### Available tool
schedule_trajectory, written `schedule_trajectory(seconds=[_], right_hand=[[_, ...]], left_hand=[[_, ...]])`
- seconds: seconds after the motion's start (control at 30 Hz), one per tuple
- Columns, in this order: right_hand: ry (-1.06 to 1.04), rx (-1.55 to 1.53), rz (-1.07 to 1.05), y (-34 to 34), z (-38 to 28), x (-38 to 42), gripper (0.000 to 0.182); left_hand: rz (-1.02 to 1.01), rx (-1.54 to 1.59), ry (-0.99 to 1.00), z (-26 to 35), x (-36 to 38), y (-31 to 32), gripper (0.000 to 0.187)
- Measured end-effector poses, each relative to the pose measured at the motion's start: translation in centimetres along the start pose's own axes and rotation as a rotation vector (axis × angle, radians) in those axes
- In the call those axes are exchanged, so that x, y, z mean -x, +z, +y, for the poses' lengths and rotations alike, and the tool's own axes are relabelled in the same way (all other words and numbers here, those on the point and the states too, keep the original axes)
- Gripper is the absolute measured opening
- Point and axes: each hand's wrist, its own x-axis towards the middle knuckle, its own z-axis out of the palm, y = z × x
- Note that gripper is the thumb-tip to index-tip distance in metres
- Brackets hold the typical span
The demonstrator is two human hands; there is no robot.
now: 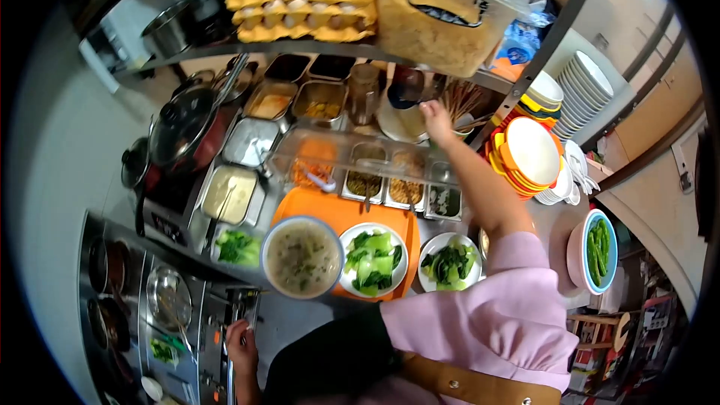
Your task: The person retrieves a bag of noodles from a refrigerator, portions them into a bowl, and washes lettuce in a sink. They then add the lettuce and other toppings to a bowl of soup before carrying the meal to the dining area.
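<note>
My right hand (436, 121) reaches over the counter to a pale round container (403, 121) below the shelf. Its fingers are pinched together beside a dark blue-black cup-like vessel (406, 90); what they grip is too small to make out. Low on the left, my left hand (241, 345) hangs by the front edge of the counter, fingers loosely curled and no object visible in them. Between the arms, a large bowl of cloudy soup with green bits (302, 255) stands beside a plate of leafy greens (373, 259) on an orange tray (296, 202). Another plate of greens (450, 262) lies under my right forearm.
Overhead, the shelf carries egg trays (304, 11) and a clear lidded bin (446, 19). Metal tubs of toppings (364, 182) sit behind a clear cover. A lidded pot (184, 131) stands left; stacked orange-rimmed bowls (529, 151) and a basin of green peppers (598, 251) are right.
</note>
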Motion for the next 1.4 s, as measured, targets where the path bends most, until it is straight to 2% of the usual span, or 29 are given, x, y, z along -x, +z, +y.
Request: schedule_trajectory(seconds=[0.03, 0.1, 0.13, 0.27, 0.3, 0.33, 0.37, 0.4, 0.47, 0.5, 0.53, 0.57, 0.6, 0.63, 0.67, 0.7, 0.73, 0.8, 0.87, 0.9, 0.93, 0.97, 1.0, 1.03, 1.1, 1.23, 1.27, 1.33, 1.4], right_hand=[[0.188, -0.051, 0.027, 1.3, 0.6, -0.3, 0.028], [0.321, -0.142, 0.042, 4.3, 4.6, -1.4, 0.034], [0.270, -0.080, 0.078, 5.3, 6.1, -1.6, 0.034], [0.440, -0.236, -0.149, 11.7, 17.0, -3.9, 0.035], [0.618, -0.406, -0.274, 6.0, 8.3, -2.2, 0.029], [0.428, -0.085, -0.391, 6.5, 9.5, -2.3, 0.036], [0.413, -0.021, -0.184, 3.9, 4.5, -0.8, 0.033], [0.081, 0.141, 0.177, 2.2, 1.2, 1.6, 0.037], [-0.208, -0.133, 0.092, -3.8, -4.9, 6.6, 0.036], [0.177, -0.268, -0.367, -8.6, -9.4, 10.3, 0.032], [-0.116, -0.291, -0.420, -10.3, -9.2, 14.4, 0.030], [0.056, -0.147, -0.621, -13.7, -11.6, 19.1, 0.027], [0.055, -0.290, -0.698, -14.6, -10.4, 24.4, 0.027], [-0.150, -0.061, -0.937, -14.8, -7.8, 29.1, 0.028], [0.363, -0.549, -0.913, -15.3, -5.9, 35.8, 0.027], [0.454, -0.721, -1.087, -18.1, -5.8, 37.7, 0.037], [1.264, -1.142, -0.848, -15.3, 0.7, 46.2, 0.022], [0.212, -0.373, -1.211, -25.1, -1.4, 39.7, 0.023], [0.168, -0.287, -1.075, -32.8, -1.4, 33.5, 0.021], [0.371, -0.075, -0.886, -35.5, -0.1, 30.7, 0.017], [0.493, 0.118, -0.702, -36.8, 5.2, 29.2, 0.013], [0.390, 0.192, -0.389, -39.5, 8.3, 26.3, 0.010], [0.557, 0.249, -0.164, -41.8, 9.7, 23.3, 0.007], [0.481, 0.535, 0.014, -43.1, 16.3, 21.4, 0.007], [0.494, 0.792, 0.087, -45.5, 23.9, 18.7, 0.019], [0.460, 1.086, 0.139, -46.5, 30.4, 16.5, 0.013], [0.508, 1.078, 0.092, -46.6, 31.5, 16.2, 0.013], [0.554, 1.052, 0.034, -46.8, 33.5, 15.4, 0.014], [0.533, 1.030, 0.022, -46.6, 33.1, 14.4, 0.015]], left_hand=[[0.023, -0.016, 0.021, 0.2, -0.5, 0.2, 0.012], [0.051, -0.016, 0.045, 1.5, -1.8, 0.1, 0.011], [0.040, -0.019, 0.064, 2.4, -2.5, -0.1, 0.011], [-0.020, 0.007, 0.148, 6.3, -5.2, 0.4, 0.009], [-0.056, 0.028, 0.196, 7.5, -6.1, 0.6, 0.010], [-0.102, 0.053, 0.251, 8.2, -7.0, 0.9, 0.011], [-0.158, 0.092, 0.296, 8.5, -8.0, 1.4, 0.012], [-0.218, 0.194, 0.275, 10.7, -8.9, 1.9, 0.014], [-0.238, 0.195, 0.506, 12.5, -11.4, 3.4, 0.014], [-0.284, 0.289, 0.542, 13.2, -12.6, 4.7, 0.015], [-0.352, 0.456, 0.480, 15.8, -13.4, 5.9, 0.017], [-0.397, 0.471, 0.514, 17.5, -14.7, 7.6, 0.021], [-0.447, 0.586, 0.453, 20.9, -15.3, 9.1, 0.024], [-0.484, 0.588, 0.488, 23.2, -16.5, 11.1, 0.030], [-0.614, 0.712, 0.441, 25.3, -17.6, 13.3, 0.034], [-0.750, 0.637, 0.337, 27.4, -19.4, 15.4, 0.039], [-0.737, 0.708, 0.277, 30.0, -20.2, 18.5, 0.043], [-0.657, 0.562, 0.121, 34.2, -22.7, 24.3, 0.053], [-0.717, 0.641, -0.189, 37.1, -25.3, 29.5, 0.057], [-0.678, 0.651, -0.242, 37.8, -26.2, 32.1, 0.059], [-0.637, 0.662, -0.292, 38.5, -27.3, 34.7, 0.061], [-0.589, 0.682, -0.341, 38.7, -28.3, 37.1, 0.048], [-0.587, 0.680, -0.343, 39.3, -28.7, 38.7, 0.048], [-0.587, 0.730, -0.348, 39.7, -29.0, 39.9, 0.041], [-0.504, 0.845, -0.340, 41.2, -28.6, 41.6, 0.020], [-0.266, 0.758, -0.305, 41.4, -29.7, 44.4, 0.014], [-0.234, 0.761, -0.305, 41.2, -29.8, 44.7, 0.014], [-0.162, 0.518, -0.177, 41.0, -30.3, 45.0, 0.016], [-0.034, 0.484, -0.027, 39.4, -31.2, 46.0, 0.016]])
